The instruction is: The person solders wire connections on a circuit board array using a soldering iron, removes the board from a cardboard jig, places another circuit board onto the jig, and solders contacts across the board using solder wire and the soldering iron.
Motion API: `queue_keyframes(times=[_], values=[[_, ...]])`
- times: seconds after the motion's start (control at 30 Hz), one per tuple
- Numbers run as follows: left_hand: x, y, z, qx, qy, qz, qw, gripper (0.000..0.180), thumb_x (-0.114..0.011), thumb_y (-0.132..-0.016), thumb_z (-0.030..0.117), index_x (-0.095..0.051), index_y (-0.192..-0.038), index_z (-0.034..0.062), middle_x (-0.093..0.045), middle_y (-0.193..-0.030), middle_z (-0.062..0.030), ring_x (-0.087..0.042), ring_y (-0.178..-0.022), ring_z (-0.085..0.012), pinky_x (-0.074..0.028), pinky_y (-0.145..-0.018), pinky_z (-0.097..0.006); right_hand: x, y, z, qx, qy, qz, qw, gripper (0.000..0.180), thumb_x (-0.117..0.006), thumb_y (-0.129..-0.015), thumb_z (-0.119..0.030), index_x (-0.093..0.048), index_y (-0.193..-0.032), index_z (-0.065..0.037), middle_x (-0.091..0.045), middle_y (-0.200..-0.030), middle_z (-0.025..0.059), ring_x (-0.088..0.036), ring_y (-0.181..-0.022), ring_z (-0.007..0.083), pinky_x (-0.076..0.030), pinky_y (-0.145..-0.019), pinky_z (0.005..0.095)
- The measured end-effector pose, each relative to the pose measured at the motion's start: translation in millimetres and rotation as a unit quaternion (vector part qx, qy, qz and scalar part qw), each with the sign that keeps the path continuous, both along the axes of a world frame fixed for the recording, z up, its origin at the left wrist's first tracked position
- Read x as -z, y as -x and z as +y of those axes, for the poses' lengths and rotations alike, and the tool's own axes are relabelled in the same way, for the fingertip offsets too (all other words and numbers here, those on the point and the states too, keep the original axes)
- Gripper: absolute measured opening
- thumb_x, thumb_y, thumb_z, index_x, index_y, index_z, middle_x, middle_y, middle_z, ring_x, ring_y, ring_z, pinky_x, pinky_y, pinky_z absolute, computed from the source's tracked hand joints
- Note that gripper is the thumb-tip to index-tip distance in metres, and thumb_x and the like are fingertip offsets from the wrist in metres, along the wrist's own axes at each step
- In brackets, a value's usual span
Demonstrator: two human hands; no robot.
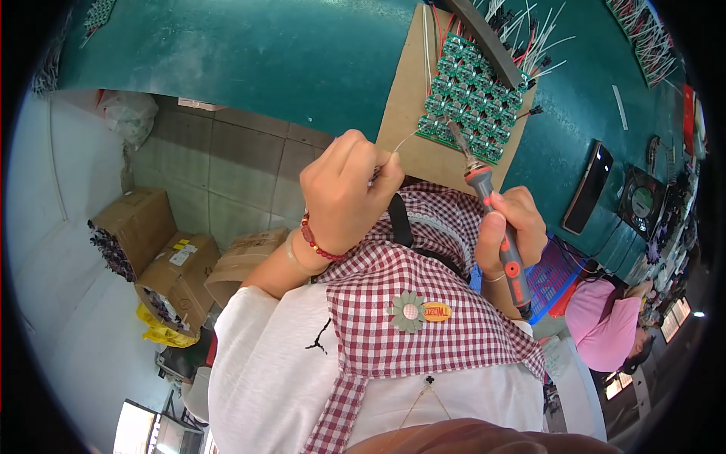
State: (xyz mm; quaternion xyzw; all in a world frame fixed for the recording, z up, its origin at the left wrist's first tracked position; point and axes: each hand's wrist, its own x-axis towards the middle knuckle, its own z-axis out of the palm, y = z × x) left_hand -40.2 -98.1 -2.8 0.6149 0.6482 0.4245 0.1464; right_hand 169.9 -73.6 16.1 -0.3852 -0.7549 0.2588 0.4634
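Circuit-board panel [472,97], one: 1 o'clock, seemingly part-done; loose-ended wires [541,57] cluster toward its 1 o'clock, nearer rows look unwired, presumably left; left hand [342,189]: 11 o'clock, pinching solder wire [404,141]; right hand [524,227]: 3 o'clock, gripping soldering iron [480,181], tip over panel

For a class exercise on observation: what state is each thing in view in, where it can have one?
Left hand, closed, pinching thin silvery wire
Right hand, closed around grey-and-red soldering iron
Green rectangular circuit-board panel, partly covered by long dark bar
Black rectangular phone, lying down, screen looks dark
Black square fan, spinning or still: unclear
Leftmost brown cardboard box, open at one end
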Motion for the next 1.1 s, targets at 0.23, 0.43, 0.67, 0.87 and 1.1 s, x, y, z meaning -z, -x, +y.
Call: queue_keyframes(times=[0.23,0.43,0.67,0.87,1.1], values=[[-6,-1,-1,-0.013,0.006,0.011,1.000,0.026,-0.073,-0.066,-0.001,-0.049,-0.068,0.0069,-0.044,-0.063,-0.0054,-0.046,-0.051,-0.0201,-0.036,-0.043,-0.032,4,-10,-5,0.005,-0.010,0.045,0.999,0.017,-0.061,-0.081,-0.003,-0.061,-0.097,0.005,-0.056,-0.060,0.0090,-0.051,-0.049,0.0193,-0.039,-0.047,0.0306],[-4,-3,1,-0.002,-0.002,0.005,1.000,0.025,-0.073,-0.066,-0.002,-0.049,-0.068,0.0070,-0.044,-0.063,-0.0053,-0.046,-0.050,-0.0201,-0.036,-0.043,-0.032,4,-6,-4,0.013,-0.003,0.039,0.999,0.019,-0.061,-0.081,-0.003,-0.061,-0.098,0.005,-0.056,-0.060,0.0094,-0.051,-0.049,0.0190,-0.039,-0.047,0.0303],[2,-4,4,0.000,-0.002,0.008,1.000,0.020,-0.069,-0.067,-0.007,-0.051,-0.067,0.0032,-0.046,-0.060,-0.0044,-0.043,-0.048,-0.0146,-0.034,-0.044,-0.028,-4,1,-3,0.021,0.042,-0.004,0.999,0.019,-0.060,-0.091,-0.012,-0.061,-0.097,0.006,-0.052,-0.058,0.0049,-0.046,-0.053,0.0138,-0.035,-0.050,0.0283],[-5,-3,3,-0.008,0.005,0.007,1.000,0.023,-0.071,-0.067,-0.004,-0.050,-0.067,0.0051,-0.045,-0.061,-0.0046,-0.044,-0.049,-0.0173,-0.035,-0.044,-0.030,-4,-5,-3,0.046,0.061,0.068,0.995,0.014,-0.061,-0.085,-0.004,-0.062,-0.094,0.006,-0.056,-0.060,0.0088,-0.048,-0.049,0.0158,-0.037,-0.048,0.0291],[-4,-10,4,0.020,0.000,-0.001,1.000,0.024,-0.072,-0.066,-0.005,-0.050,-0.067,0.0042,-0.048,-0.061,-0.0041,-0.043,-0.048,-0.0157,-0.034,-0.043,-0.029,-3,-18,-9,0.085,0.053,0.070,0.993,0.017,-0.057,-0.091,-0.011,-0.060,-0.096,0.005,-0.053,-0.059,0.0058,-0.048,-0.052,0.0143,-0.039,-0.051,0.0289]])
